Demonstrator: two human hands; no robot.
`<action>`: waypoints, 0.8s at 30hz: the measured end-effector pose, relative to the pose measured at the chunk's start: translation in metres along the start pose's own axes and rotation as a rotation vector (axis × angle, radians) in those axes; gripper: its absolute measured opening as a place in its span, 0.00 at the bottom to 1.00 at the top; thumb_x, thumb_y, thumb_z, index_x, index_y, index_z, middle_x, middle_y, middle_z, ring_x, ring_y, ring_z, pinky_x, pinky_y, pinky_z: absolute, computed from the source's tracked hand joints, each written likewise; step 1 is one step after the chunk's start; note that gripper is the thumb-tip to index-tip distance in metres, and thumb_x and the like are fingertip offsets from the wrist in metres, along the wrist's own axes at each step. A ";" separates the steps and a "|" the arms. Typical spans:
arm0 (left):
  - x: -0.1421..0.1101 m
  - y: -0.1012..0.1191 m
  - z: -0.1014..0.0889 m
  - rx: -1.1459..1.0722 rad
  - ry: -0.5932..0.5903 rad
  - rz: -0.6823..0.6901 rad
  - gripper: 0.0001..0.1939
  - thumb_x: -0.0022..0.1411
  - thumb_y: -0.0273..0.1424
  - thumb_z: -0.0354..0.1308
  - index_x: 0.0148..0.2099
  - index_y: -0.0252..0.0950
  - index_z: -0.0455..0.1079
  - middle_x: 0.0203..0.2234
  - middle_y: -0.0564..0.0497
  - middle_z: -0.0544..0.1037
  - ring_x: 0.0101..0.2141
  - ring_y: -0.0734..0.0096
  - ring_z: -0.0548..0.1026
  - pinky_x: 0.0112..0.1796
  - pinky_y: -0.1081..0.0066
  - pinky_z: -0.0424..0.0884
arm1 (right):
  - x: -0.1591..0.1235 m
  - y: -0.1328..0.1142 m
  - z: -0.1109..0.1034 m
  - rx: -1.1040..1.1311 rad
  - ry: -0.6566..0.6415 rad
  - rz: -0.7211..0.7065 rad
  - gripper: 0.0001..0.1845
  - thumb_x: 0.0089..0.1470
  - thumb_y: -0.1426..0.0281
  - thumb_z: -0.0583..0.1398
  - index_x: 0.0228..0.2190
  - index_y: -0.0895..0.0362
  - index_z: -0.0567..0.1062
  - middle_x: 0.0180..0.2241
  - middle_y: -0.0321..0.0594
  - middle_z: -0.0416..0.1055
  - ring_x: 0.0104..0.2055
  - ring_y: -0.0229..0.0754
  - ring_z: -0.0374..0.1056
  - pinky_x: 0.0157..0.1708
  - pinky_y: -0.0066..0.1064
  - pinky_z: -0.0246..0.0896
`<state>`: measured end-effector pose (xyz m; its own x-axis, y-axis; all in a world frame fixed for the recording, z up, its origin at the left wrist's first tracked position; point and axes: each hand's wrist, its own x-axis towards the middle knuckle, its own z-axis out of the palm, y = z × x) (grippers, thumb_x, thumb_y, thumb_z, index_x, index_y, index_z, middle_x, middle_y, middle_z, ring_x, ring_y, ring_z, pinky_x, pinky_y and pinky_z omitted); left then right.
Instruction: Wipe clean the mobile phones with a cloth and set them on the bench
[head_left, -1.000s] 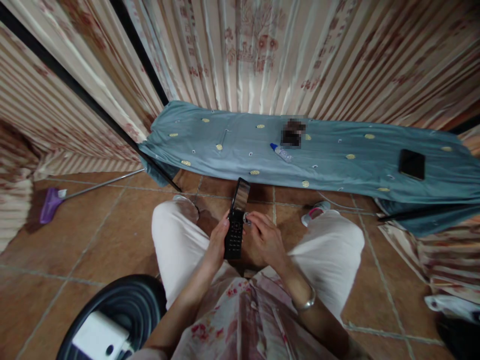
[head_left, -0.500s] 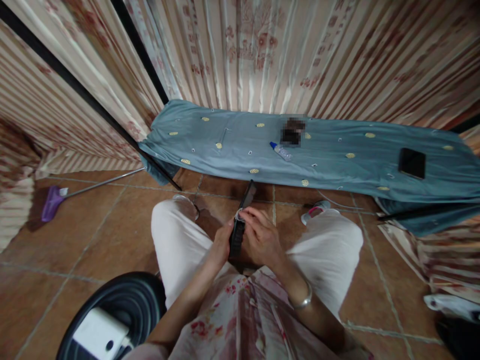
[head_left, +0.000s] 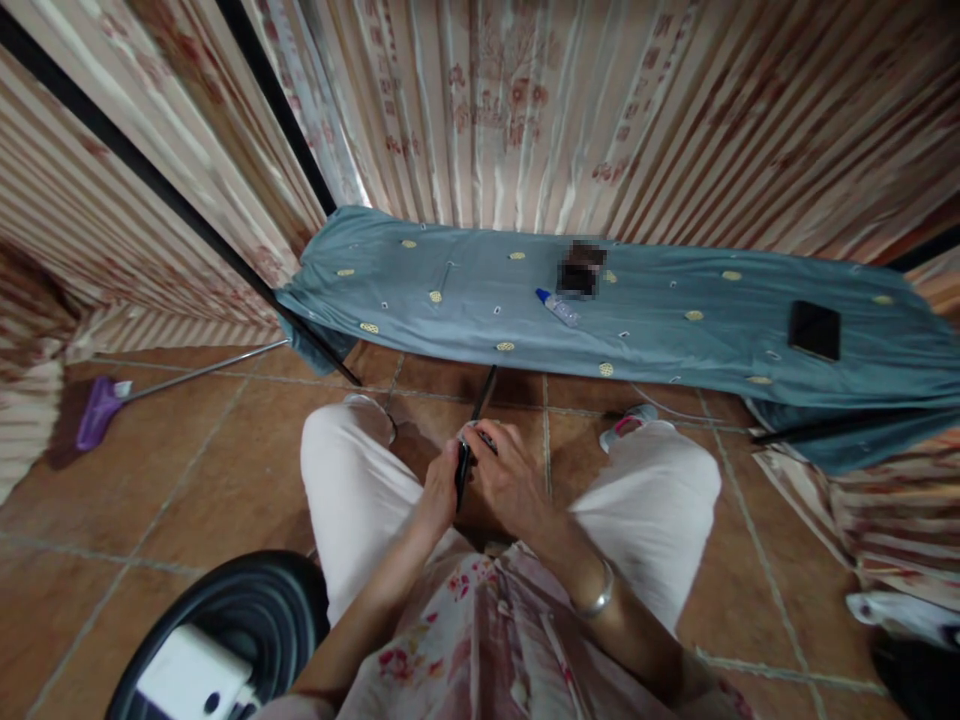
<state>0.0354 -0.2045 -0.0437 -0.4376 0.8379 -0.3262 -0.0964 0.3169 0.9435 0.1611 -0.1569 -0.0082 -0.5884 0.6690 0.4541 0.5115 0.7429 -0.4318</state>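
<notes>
Between my knees I hold a long, flat black object (head_left: 483,394), seen nearly edge-on, with its far end pointing at the bench. My left hand (head_left: 439,482) is closed around its near part from the left side. My right hand (head_left: 511,482) has its fingers bent over the middle of the object, where a small pale bit shows at the fingertips. Whether that bit belongs to the object or is separate, I cannot tell. The fingers hide much of the middle.
A bench with a blue-green cloth (head_left: 375,265) stands ahead, bearing a blue-capped clear bottle (head_left: 557,307), a black phone-like slab (head_left: 815,330) and a blurred-out item. A purple-headed broom (head_left: 99,412) lies left. A black round stool (head_left: 289,610) carries a white box (head_left: 193,672).
The black object has turned more edge-on, and its far end has shifted slightly left. My right fingers have curled further over its middle. The whole view has moved a little.
</notes>
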 end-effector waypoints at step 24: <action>0.014 0.009 0.009 -0.463 -0.047 -0.081 0.34 0.49 0.61 0.54 0.37 0.34 0.76 0.28 0.50 0.79 0.35 0.65 0.76 0.38 0.69 0.70 | -0.016 -0.023 0.013 0.106 -0.041 -0.030 0.26 0.59 0.80 0.50 0.58 0.57 0.64 0.49 0.49 0.68 0.49 0.48 0.64 0.48 0.41 0.68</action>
<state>0.0364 -0.1864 -0.0403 -0.3720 0.8413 -0.3922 -0.5222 0.1596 0.8378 0.1505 -0.1853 -0.0159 -0.6286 0.6432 0.4371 0.4254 0.7549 -0.4991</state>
